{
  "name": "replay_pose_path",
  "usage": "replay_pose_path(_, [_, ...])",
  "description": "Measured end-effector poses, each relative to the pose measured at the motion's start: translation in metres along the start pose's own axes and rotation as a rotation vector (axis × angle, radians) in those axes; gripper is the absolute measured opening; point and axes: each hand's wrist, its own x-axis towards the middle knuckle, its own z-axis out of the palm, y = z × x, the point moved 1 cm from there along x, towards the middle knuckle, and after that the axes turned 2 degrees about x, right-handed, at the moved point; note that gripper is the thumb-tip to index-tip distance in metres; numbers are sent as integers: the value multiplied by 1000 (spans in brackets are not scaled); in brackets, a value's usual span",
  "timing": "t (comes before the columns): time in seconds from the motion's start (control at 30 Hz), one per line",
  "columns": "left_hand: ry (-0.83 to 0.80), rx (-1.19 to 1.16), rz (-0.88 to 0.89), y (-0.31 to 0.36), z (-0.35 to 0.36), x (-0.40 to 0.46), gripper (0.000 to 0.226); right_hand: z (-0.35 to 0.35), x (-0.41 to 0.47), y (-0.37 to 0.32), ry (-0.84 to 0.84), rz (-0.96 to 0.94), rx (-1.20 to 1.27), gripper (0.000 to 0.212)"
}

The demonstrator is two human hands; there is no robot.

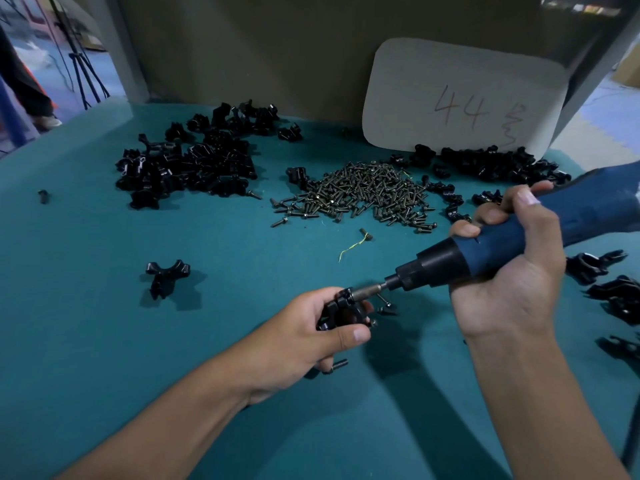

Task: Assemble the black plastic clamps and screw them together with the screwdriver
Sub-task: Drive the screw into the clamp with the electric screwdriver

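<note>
The left hand (304, 327) grips a black clamp (341, 308) just above the teal counter (104, 306). The right hand (512, 271) grips the blue screwdriver (485, 251), its bit seemingly on the clamp's screw. A screw pile (363, 192) lies between clamp heaps (187, 161).

The scene is seen from a single head-worn wide-angle camera, aimed forward and down over the teal tabletop (104, 341). Both forearms are seen entering from the bottom edge, close to the lens. The far edge of the tabletop and a backboard (277, 46) are seen near the top, with straight lines bowed.
</note>
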Motion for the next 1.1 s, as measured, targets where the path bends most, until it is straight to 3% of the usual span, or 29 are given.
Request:
replay_pose_path(0.4, [3,-77,-48,-1,-3,1,54,0,-2,3,6,9,0,20])
replay_pose_path(0.63, [-30,-52,-68,2,-2,-2,41,-2,-2,4,7,18,-25,28])
replay_pose_path(0.83, [-74,-21,-57,5,-2,-1,36,-2,-5,5,8,21,-37,20])
replay_pose_path(1.1, [-180,-68,-113,4,-2,-4,37,-3,-3,2,-97,49,-41,21])
